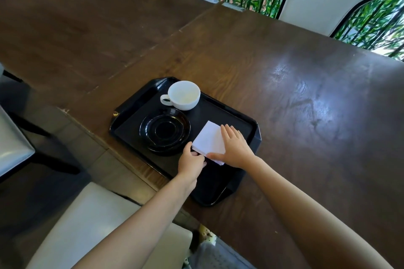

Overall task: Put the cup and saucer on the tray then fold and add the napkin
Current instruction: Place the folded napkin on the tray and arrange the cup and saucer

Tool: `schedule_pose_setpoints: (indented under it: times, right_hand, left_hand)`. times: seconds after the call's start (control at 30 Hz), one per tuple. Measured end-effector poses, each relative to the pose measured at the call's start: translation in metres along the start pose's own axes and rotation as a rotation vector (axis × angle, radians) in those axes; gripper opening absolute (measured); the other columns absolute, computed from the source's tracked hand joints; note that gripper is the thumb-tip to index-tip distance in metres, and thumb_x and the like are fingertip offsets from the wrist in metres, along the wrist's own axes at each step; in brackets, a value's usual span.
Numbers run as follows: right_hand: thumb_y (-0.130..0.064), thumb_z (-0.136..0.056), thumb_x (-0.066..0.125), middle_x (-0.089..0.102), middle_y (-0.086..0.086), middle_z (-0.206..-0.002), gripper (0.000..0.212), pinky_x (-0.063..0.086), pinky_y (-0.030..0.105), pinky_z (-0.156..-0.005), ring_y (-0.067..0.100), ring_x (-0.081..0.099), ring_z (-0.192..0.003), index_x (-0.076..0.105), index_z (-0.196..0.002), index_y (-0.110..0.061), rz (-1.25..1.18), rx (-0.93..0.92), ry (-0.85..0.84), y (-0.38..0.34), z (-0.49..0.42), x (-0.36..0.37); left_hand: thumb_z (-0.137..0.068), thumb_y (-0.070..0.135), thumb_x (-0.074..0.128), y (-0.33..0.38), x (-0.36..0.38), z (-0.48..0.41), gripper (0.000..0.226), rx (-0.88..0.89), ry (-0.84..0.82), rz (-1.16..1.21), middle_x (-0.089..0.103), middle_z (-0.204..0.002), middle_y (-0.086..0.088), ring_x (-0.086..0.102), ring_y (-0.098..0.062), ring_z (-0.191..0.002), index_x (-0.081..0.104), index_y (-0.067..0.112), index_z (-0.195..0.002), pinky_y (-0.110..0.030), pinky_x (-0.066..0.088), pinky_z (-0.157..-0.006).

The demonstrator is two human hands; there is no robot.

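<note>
Your left hand point(190, 160) pinches the near-left corner of the folded white napkin point(208, 140) while your right hand point(235, 147) lies flat on it, fingers spread. It's on the black tray point(251, 123), right of the saucer point(165, 131); the cup point(182, 95) sits beyond the saucer.

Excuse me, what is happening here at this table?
A person is arranging a black tray on a wooden table. The white cup and black saucer sit on it side by side. The right hand presses flat on a folded white napkin while the left hand pinches its near edge.
</note>
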State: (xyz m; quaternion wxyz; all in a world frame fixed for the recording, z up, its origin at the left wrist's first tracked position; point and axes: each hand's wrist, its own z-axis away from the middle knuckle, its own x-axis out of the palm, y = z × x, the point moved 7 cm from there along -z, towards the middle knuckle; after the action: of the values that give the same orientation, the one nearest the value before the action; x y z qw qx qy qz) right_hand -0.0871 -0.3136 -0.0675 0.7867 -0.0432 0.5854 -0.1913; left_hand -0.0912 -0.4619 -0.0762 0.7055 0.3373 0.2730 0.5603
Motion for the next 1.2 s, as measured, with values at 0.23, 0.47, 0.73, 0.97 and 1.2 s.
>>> schedule_pose_setpoints:
  times: [0.23, 0.47, 0.73, 0.97, 1.2]
  right_hand:
    - [-0.065, -0.074, 0.060, -0.008, 0.010, -0.159, 0.116, -0.002, 0.038, -0.119, 0.025, -0.009, -0.146, -0.008, -0.148, -0.007, 0.071, 0.014, -0.050, 0.003, 0.009, 0.009]
    - [-0.063, -0.073, 0.063, -0.009, 0.011, -0.159, 0.118, 0.000, 0.039, -0.119, 0.026, -0.008, -0.146, -0.009, -0.148, -0.007, 0.123, 0.040, -0.097, -0.004, 0.008, 0.005]
    - [-0.068, -0.075, 0.057, -0.008, 0.009, -0.159, 0.113, 0.002, 0.042, -0.120, 0.025, -0.007, -0.146, -0.009, -0.149, -0.014, 0.034, 0.037, -0.154, -0.015, 0.004, -0.014]
    - [-0.054, -0.085, 0.056, 0.000, 0.004, -0.160, 0.093, 0.015, 0.043, -0.118, 0.024, 0.005, -0.146, 0.000, -0.150, -0.016, -0.186, -0.049, -0.124, -0.032, -0.039, -0.052]
    - [-0.039, -0.085, 0.064, 0.018, 0.006, -0.157, 0.085, 0.024, 0.043, -0.115, 0.025, 0.021, -0.143, 0.012, -0.148, -0.016, -0.519, -0.028, -0.080, -0.044, -0.099, -0.062]
  left_hand:
    - [-0.089, -0.001, 0.050, 0.002, -0.001, 0.000, 0.052, 0.039, 0.005, -0.081, 0.056, -0.101, 0.002, 0.058, -0.011, -0.086, 0.039, 0.013, -0.138, -0.029, 0.051, -0.083]
    - [-0.088, 0.006, 0.048, 0.013, -0.011, 0.003, 0.058, 0.082, -0.010, -0.250, 0.055, -0.126, -0.006, 0.056, -0.023, -0.110, 0.030, 0.014, -0.143, -0.043, 0.047, -0.100]
    - [-0.086, 0.010, 0.050, 0.090, -0.064, 0.001, 0.053, 0.310, 0.097, -0.374, 0.052, -0.133, -0.005, 0.056, -0.026, -0.112, 0.039, 0.019, -0.138, -0.042, 0.046, -0.099]
    - [-0.092, 0.012, 0.045, 0.141, -0.101, -0.049, 0.049, 0.329, 0.235, -0.419, 0.046, -0.143, -0.005, 0.045, -0.024, -0.126, 0.037, 0.020, -0.140, -0.033, 0.039, -0.097]
    - [-0.095, 0.015, 0.042, 0.157, -0.096, -0.108, 0.046, 0.244, 0.176, -0.557, 0.041, -0.147, -0.005, 0.042, -0.023, -0.130, 0.039, 0.020, -0.141, -0.034, 0.038, -0.101]
